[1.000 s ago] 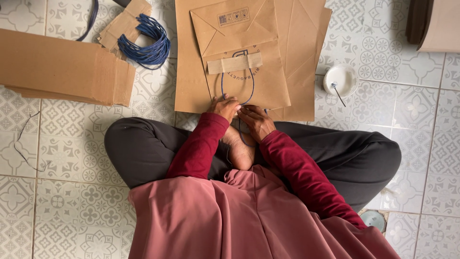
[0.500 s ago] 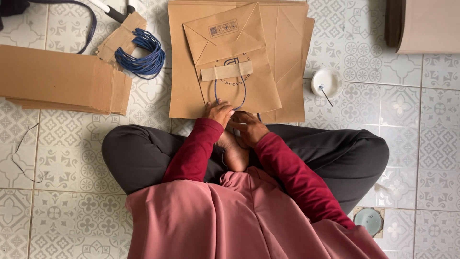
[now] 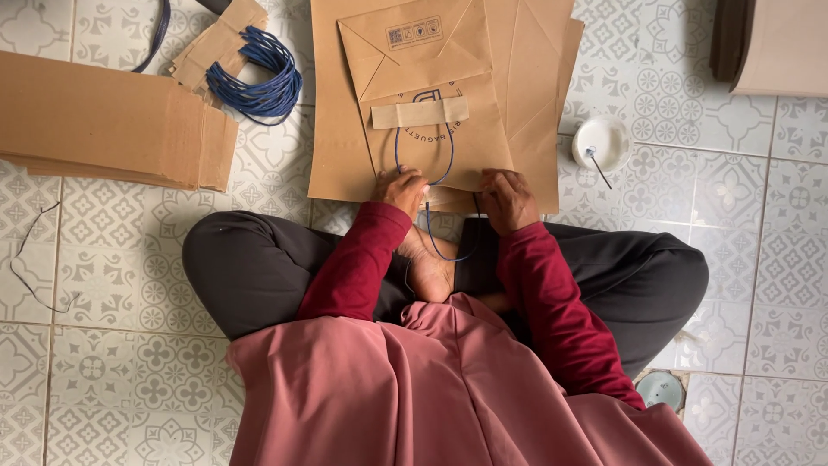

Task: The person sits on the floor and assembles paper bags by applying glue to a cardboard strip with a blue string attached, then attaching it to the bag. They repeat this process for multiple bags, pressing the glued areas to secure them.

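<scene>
While left hand pinches blue cord, right hand presses flat brown paper bag — fingers spread

Two hands, the left hand and the right hand, rest on one folded brown paper bag that tops a stack of flat bags too tightly layered to count. One strip of tape crosses it, and one blue cord loops below. One bundle of blue cords, one pile of flat cardboard and one small white dish lie on the tiled floor.
</scene>
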